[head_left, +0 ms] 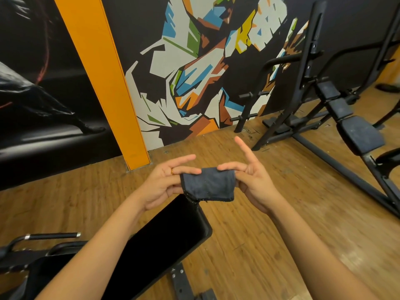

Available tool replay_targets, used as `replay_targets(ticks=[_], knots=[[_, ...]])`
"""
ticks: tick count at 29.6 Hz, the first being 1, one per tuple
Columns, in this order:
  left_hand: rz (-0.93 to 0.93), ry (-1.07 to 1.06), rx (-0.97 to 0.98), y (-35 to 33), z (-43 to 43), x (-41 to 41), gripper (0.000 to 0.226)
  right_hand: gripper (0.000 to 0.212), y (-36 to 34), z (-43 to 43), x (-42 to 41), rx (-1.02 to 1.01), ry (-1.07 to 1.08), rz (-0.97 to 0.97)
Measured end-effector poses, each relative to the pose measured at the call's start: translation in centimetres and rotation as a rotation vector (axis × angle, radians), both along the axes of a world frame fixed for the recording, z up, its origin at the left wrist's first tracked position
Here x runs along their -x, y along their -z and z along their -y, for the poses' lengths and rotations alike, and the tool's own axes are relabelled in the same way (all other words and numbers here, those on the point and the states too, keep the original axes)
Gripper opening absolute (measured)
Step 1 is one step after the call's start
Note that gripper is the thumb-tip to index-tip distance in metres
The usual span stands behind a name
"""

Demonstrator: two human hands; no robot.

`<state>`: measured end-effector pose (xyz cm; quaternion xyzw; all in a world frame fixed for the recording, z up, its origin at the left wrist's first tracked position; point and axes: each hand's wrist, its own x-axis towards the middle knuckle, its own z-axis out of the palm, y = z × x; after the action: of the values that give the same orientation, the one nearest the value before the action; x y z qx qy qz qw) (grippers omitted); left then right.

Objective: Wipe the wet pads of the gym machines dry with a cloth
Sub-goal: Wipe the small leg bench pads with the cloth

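A small folded dark blue cloth [208, 184] is held up in front of me, above the floor. My left hand [164, 184] pinches its left edge and my right hand [254, 180] pinches its right edge, with the right index finger pointing up. Just below the cloth lies the black pad of a bench [164, 232], running from lower left to its rounded end under my hands. A second machine with several black pads [359, 135] stands at the right.
The floor is wood planks [259, 234]. An orange pillar [101, 79] and a painted wall [194, 72] close the far side. Black frame bars [337, 167] of the right machine cross the floor. A chrome-tipped handle [52, 236] sticks out at the lower left.
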<state>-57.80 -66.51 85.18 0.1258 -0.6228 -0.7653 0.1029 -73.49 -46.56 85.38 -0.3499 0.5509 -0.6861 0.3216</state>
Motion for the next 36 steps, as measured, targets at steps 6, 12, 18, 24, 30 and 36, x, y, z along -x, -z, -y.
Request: replay_targets(ticks=[6,12,18,24,30,36], knots=[[-0.044,-0.092,0.012,-0.5,-1.6,0.1,0.040,0.059,-0.2,-0.2,-0.3,0.040,0.021,-0.001],[-0.111,-0.306,0.218,0.0,-4.2,0.6,0.039,0.053,0.7,0.3,-1.5,0.043,0.182,0.035],[-0.131,-0.420,0.108,2.5,-6.1,0.5,0.049,0.033,2.7,0.2,-2.5,-0.065,0.203,0.099],[0.035,-0.278,-0.252,5.1,-7.5,-0.2,0.044,0.030,3.2,-0.2,-3.3,-0.082,0.226,-0.003],[0.095,-0.466,0.052,3.8,-7.9,0.0,0.019,0.035,4.0,-0.9,-3.9,-0.176,0.416,-0.166],[-0.020,-0.336,-0.016,2.8,-10.3,-0.2,0.033,0.020,4.4,-0.2,-7.0,-0.092,0.451,-0.238]])
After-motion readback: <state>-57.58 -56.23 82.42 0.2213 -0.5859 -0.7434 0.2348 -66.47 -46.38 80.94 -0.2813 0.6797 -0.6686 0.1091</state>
